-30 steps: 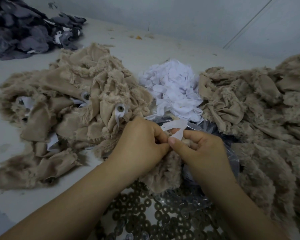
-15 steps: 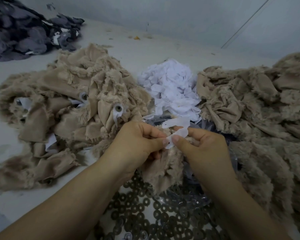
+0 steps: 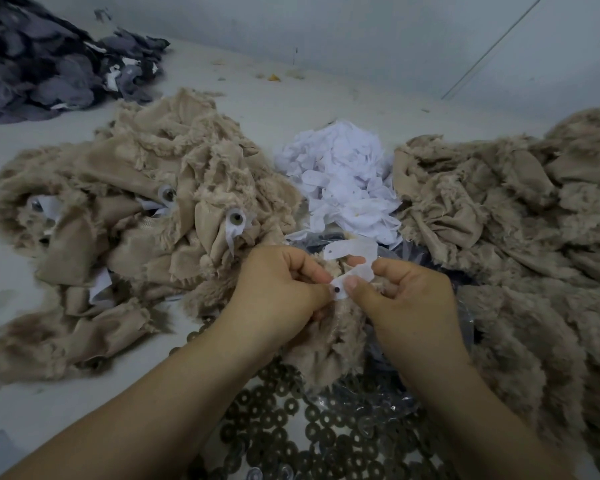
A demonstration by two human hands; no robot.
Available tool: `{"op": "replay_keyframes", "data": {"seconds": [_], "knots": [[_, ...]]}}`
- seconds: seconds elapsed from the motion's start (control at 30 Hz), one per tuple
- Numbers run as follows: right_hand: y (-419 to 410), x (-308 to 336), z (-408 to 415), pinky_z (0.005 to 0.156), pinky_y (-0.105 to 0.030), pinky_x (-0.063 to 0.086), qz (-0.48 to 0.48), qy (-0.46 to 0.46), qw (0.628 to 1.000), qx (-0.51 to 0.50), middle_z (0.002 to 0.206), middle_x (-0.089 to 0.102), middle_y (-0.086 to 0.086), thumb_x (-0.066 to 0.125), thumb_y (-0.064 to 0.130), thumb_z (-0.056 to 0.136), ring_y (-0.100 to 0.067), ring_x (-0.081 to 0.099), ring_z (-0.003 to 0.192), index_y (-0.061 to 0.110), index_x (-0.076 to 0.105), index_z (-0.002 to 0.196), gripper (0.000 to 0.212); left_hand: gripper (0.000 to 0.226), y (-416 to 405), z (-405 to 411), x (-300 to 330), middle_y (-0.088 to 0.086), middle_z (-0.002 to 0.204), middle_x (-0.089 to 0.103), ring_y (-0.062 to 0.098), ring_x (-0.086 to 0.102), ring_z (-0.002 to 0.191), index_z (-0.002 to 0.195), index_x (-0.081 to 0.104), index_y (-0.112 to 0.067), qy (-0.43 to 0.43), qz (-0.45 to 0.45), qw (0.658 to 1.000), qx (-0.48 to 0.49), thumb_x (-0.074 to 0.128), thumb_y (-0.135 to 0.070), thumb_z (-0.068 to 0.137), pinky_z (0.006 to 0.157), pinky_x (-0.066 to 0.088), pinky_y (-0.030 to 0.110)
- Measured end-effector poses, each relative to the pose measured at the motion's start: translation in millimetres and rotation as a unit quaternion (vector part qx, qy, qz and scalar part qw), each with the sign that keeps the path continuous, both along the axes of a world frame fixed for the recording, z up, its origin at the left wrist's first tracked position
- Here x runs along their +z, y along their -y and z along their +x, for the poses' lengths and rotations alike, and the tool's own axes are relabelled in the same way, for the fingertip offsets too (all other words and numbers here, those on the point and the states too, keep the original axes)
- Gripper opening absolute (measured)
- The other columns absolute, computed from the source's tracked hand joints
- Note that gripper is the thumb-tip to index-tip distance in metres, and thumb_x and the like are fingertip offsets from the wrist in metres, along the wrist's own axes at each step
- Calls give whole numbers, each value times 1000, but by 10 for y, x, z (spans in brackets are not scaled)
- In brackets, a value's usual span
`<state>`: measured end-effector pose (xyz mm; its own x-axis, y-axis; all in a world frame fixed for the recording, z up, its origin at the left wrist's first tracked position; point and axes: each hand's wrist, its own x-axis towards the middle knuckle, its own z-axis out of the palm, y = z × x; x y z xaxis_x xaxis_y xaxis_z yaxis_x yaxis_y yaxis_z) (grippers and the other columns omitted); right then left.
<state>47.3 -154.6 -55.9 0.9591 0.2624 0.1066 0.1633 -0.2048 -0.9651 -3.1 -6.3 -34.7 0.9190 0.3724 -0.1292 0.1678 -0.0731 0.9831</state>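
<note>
Over fur piece (image 3: 329,348), L hand (image 3: 278,289), R hand (image 3: 411,299) pinch white strip (image 3: 354,250).

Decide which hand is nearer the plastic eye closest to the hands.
Left. The left hand sits just below and right of the plastic eye; the right hand lies farther right, across the white patch both pinch.

- A tan fur pile (image 3: 136,209) is blocking 9 to 11 o'clock from the left hand (image 3: 278,289).
- White patches (image 3: 340,174) are filling 1 o'clock (heaped).
- Another fur pile (image 3: 516,220) is crowding 2 to 4 o'clock.
- Bare table (image 3: 66,410) is lying open at 8 o'clock.
</note>
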Motion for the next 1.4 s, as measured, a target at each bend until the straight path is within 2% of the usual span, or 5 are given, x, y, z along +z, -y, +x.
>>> {"op": "replay_keyframes", "data": {"seconds": [0.17, 0.5, 0.73, 1.0, 1.4], "knots": [[-22, 8, -7, 61, -10, 55, 5, 4, 1000, 7, 61, 68, 27, 79, 15, 83, 8, 68, 67, 35, 68, 80, 23, 22, 10, 22, -45, 7, 52, 66, 12, 56, 41, 61, 69, -12, 14, 69, 997, 7, 75, 0, 77, 41, 42, 22], [-73, 50, -69, 68, -66, 54, 17, -18, 1000, 1, 84, 72, -25, 78, 6, 81, -53, 62, 89, 29, 77, 81, 23, 32, -56, 7, -29, 11, 54, 66, 19, 58, 49, 52, 67, -15, 10, 54, 998, -13, 76, 8, 72, 53, 51, 32], [-86, 95, -103, 65, -50, 61, -56, 14, 998, 1, 77, 76, 2, 78, 14, 81, -32, 68, 64, 33, 71, 107, 33, 20, -364, -59, 76, -2, 49, 63, 5, 55, 43, 60, 69, -12, -51, 218, 966, -131, 86, -11, 71, 45, 45, 18], [-73, 113, -176, 42, -23, 27, -101, 19, 995, -10, 42, 35, 5, 76, 21, 86, -9, 29, 39, 42, 14, 157, 96, 17, -492, -235, 8, 0, 78, 69, 13, 59, 67, 73, 70, -17, -204, 494, 787, -309, 82, -28, 72, 57, 48, 26], [-48, 24, -116, 39, -18, 28, -110, 48, 993, 2, 39, 36, 6, 76, 21, 86, -10, 29, 38, 42, 23, 155, 89, 39, -432, -268, -36, -1, 60, 53, 13, 47, 54, 54, 50, -17, -148, 519, 769, -342, 83, -31, 70, 54, 44, 30]]}}
